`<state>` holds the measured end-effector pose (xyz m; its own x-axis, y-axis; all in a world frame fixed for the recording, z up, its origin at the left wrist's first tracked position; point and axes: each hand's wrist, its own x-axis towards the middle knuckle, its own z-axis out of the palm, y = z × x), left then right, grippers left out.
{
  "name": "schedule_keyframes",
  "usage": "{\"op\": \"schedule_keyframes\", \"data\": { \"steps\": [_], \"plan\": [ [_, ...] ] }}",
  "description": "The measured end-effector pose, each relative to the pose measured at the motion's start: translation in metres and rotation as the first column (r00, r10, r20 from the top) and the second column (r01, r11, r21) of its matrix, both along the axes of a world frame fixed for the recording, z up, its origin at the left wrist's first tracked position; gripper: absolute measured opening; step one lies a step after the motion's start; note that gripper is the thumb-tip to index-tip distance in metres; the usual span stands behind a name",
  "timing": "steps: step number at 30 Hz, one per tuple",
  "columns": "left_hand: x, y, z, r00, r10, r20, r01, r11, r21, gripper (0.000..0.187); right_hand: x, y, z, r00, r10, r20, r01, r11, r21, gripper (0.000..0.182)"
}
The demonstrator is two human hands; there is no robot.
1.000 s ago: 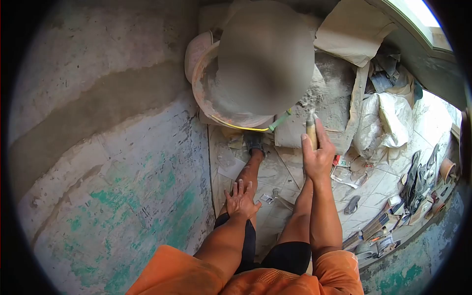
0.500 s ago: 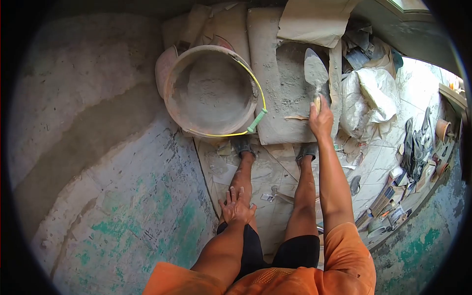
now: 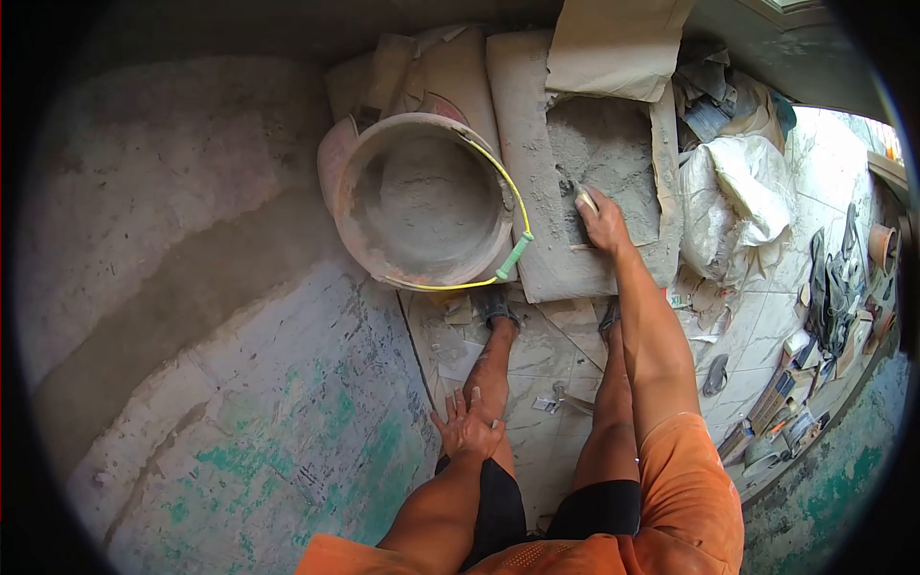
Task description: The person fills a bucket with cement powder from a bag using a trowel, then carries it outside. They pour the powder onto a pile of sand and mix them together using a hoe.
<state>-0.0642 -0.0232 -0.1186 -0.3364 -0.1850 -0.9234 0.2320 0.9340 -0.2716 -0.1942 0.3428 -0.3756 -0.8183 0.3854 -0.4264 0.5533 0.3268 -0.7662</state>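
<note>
My right hand (image 3: 606, 226) is closed around the handle of a trowel (image 3: 586, 198). The blade is mostly hidden down in the grey powder (image 3: 613, 144) inside a torn-open paper sack (image 3: 532, 257). To the left of the sack stands a round bucket (image 3: 360, 251) with grey powder (image 3: 426, 201) in it. Its yellow wire handle with a green grip (image 3: 516, 257) hangs over the right side of the rim. My left hand (image 3: 471, 436) lies on my left leg by the knee, fingers spread, holding nothing.
A folded-back paper flap (image 3: 618, 48) rises behind the sack. A white plastic sack (image 3: 733, 201) sits to its right. Tools and scraps (image 3: 781, 412) lie along the right side of the tiled floor. The wall on the left has a band of darker grey (image 3: 182, 278).
My right hand has moved left with the trowel, and its blade has gone from lying visible above the sack into the powder. My left hand stays on my leg. The view has shifted slightly.
</note>
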Motion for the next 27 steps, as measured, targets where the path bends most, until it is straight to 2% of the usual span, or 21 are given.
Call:
{"op": "schedule_keyframes", "data": {
  "steps": [1, 3, 6, 11, 13, 15, 18, 19, 21, 23, 25, 27],
  "plan": [
    [0.001, -0.002, -0.001, 1.0, 0.004, -0.001, -0.004, 1.0, 0.002, 0.093, 0.007, 0.002, 0.003, 0.999, -0.038, -0.039, 0.036, 0.998, -0.041, 0.05],
    [0.006, -0.003, -0.001, 1.0, 0.01, 0.017, -0.01, 1.0, 0.014, 0.093, 0.02, 0.004, 0.013, 0.996, -0.034, -0.084, 0.036, 0.999, 0.012, 0.049],
    [0.007, -0.005, -0.002, 1.0, 0.012, 0.007, -0.012, 1.0, 0.027, 0.092, 0.029, 0.011, 0.058, 0.996, -0.067, -0.059, 0.07, 0.996, 0.056, 0.048],
    [0.001, -0.001, 0.001, 0.998, 0.044, 0.048, -0.045, 0.999, 0.02, 0.093, 0.029, -0.002, 0.146, 0.986, -0.083, -0.147, 0.103, 0.985, 0.139, 0.048],
    [-0.002, -0.002, 0.002, 0.997, 0.059, 0.049, -0.06, 0.998, 0.017, 0.093, 0.02, -0.022, 0.189, 0.993, -0.064, -0.1, 0.078, 0.985, 0.152, 0.048],
    [0.0, -0.003, 0.003, 0.996, 0.069, 0.057, -0.071, 0.997, 0.017, 0.094, 0.017, -0.044, 0.215, 0.976, 0.002, -0.217, 0.046, 0.976, 0.215, 0.048],
    [0.003, -0.005, 0.0, 0.996, 0.082, 0.045, -0.083, 0.996, 0.02, 0.093, 0.001, -0.082, 0.243, 0.952, 0.095, -0.291, -0.035, 0.978, 0.204, 0.05],
    [0.003, -0.006, 0.0, 0.997, 0.07, 0.034, -0.071, 0.997, 0.019, 0.093, -0.004, -0.091, 0.248, 0.952, 0.095, -0.292, -0.035, 0.978, 0.207, 0.05],
    [0.007, -0.006, 0.0, 0.998, 0.048, 0.03, -0.049, 0.998, 0.025, 0.094, -0.01, -0.104, 0.255, 0.963, 0.236, -0.131, -0.196, 0.945, 0.261, 0.053],
    [0.008, -0.007, -0.001, 0.998, 0.06, 0.01, -0.061, 0.998, 0.03, 0.094, -0.005, -0.11, 0.239, 0.975, 0.16, -0.153, -0.11, 0.951, 0.289, 0.051],
    [0.009, -0.008, -0.003, 0.999, 0.049, 0.016, -0.049, 0.998, 0.033, 0.094, 0.001, -0.093, 0.214, 0.969, -0.009, -0.248, 0.101, 0.927, 0.362, 0.051],
    [0.013, -0.01, -0.003, 0.999, 0.041, 0.024, -0.042, 0.999, 0.032, 0.094, 0.016, -0.059, 0.162, 0.977, -0.101, -0.188, 0.173, 0.89, 0.422, 0.051]
  ]
}}
